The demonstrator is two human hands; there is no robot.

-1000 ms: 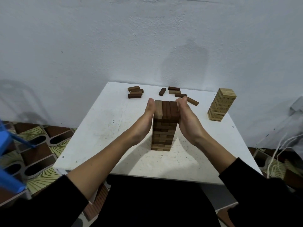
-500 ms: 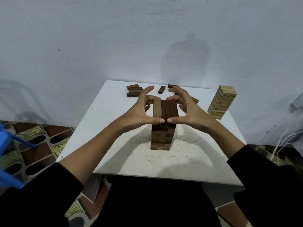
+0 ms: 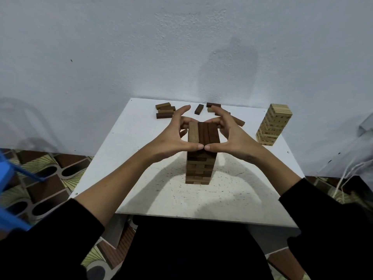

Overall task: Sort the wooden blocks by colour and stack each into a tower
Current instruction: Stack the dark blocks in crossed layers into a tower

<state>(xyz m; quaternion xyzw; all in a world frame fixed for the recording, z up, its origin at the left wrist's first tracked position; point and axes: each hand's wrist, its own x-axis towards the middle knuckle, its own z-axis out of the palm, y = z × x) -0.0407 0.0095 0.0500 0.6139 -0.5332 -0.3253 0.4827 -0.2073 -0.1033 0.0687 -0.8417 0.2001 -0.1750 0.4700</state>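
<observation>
White table [image 3: 141, 128]: curled fingers [image 3: 182, 120] of both hands clasp the brown tower's [image 3: 199, 166] top.

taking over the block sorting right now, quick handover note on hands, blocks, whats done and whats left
Left hand and right hand: both cupped round the top layer of the brown tower, thumbs meeting at its near face, fingers curled over the far side, squaring it.
Brown tower: upright at the middle of the white table; its top layer has one lighter block beside darker ones.
Pale tower: standing at the far right, untouched.
Left: loose brown blocks near the far edge, some partly hidden behind the hands, still to go on the brown tower.
</observation>
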